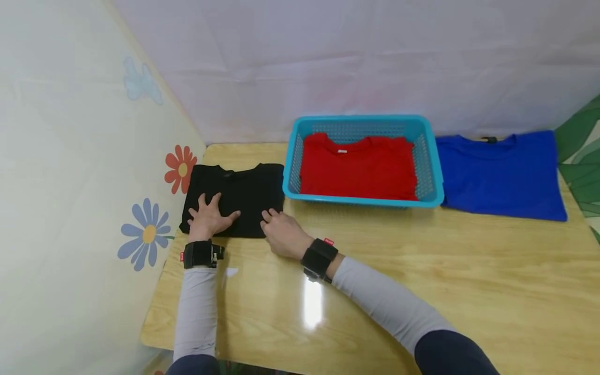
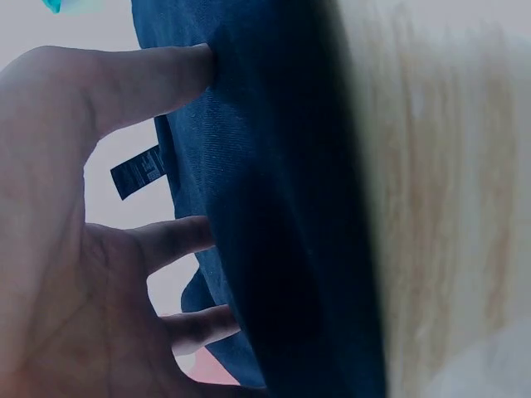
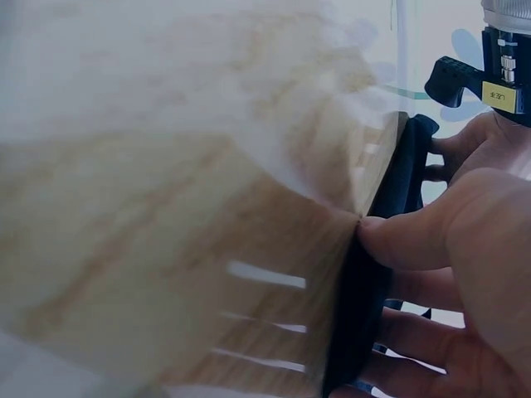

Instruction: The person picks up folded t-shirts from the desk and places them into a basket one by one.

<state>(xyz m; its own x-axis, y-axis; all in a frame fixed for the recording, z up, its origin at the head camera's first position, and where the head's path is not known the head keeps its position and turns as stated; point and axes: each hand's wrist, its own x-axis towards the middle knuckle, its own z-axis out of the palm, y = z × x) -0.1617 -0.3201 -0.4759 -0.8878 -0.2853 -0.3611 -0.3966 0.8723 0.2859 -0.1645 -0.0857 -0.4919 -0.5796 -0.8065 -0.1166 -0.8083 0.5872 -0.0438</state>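
Navy sleeves (image 1: 452, 355) up front; left hand (image 1: 208, 220) splayed on the black shirt (image 1: 250, 190), right hand (image 1: 284, 234) pinching its corner: smooth outward, don't drag.

head: high, downward | wrists: near, facing grip (image 2: 66, 265) (image 3: 489, 257) | shared: black shirt (image 1: 250, 190)

Left shirt (image 1: 253, 190), basket (image 1: 358, 119) (1 shirt (image 1: 358, 173) inside) and right shirt (image 1: 503, 178) lie on the table (image 1: 445, 291).

Pale grey forearm sleeves (image 1: 197, 307), navy upper sleeves (image 1: 451, 354), black wrist straps (image 1: 199, 254), red tags (image 1: 329, 241)
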